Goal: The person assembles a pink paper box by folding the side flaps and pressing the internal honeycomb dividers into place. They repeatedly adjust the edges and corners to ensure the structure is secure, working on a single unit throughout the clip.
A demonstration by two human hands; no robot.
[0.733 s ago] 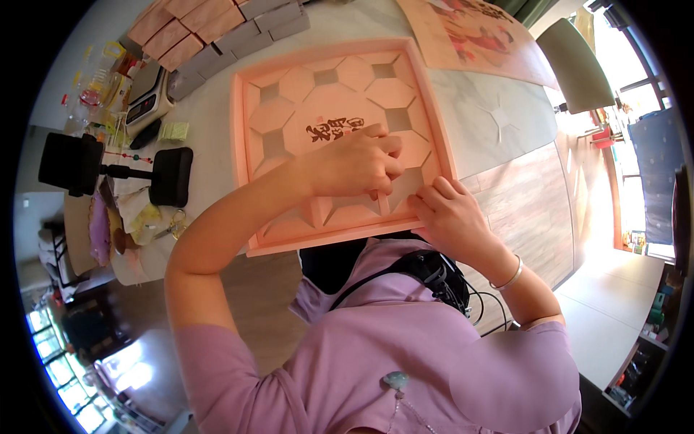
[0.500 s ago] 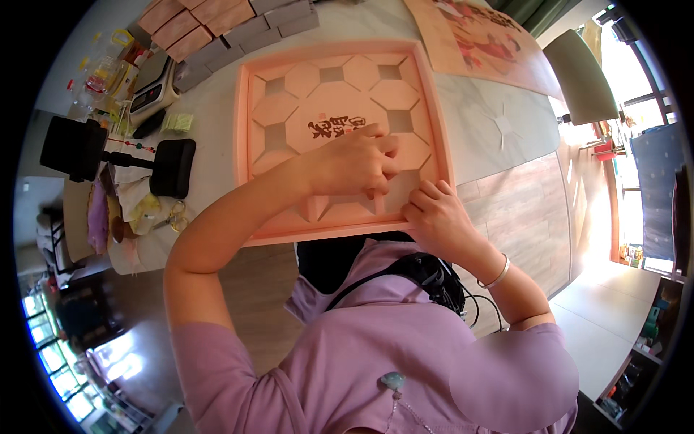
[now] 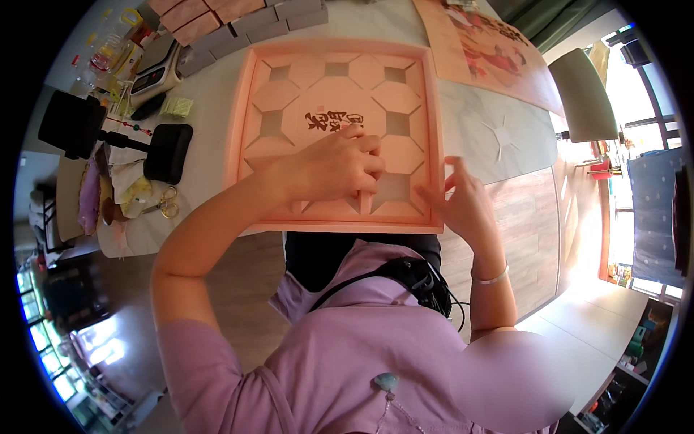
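Observation:
A shallow square pink box [image 3: 340, 45] lies at the table's near edge. Inside sits a pink cardboard insert [image 3: 397, 92] with octagonal cells, square gaps and dark brushed lettering at its centre. My left hand [image 3: 334, 170] reaches over the near middle of the insert. Its fingers are curled down and closed on an upright cardboard divider [image 3: 366, 202], whose lower part shows under the fingertips. Beside the box's near right corner is my right hand [image 3: 466, 202], open, fingers apart, the thumb at the side wall. The hand hides part of the near left cells.
Stacked pink and grey boxes [image 3: 253, 25] stand at the back left, with a scale [image 3: 155, 72] beside them. A black stand [image 3: 168, 153] and scissors [image 3: 168, 202] lie left. A printed pink sheet [image 3: 499, 50] and a white star-shaped piece [image 3: 501, 136] are right.
My right hand has let go of the near right corner, opened and moved to the right. My left hand remains closed over the insert, slightly farther left in the picture.

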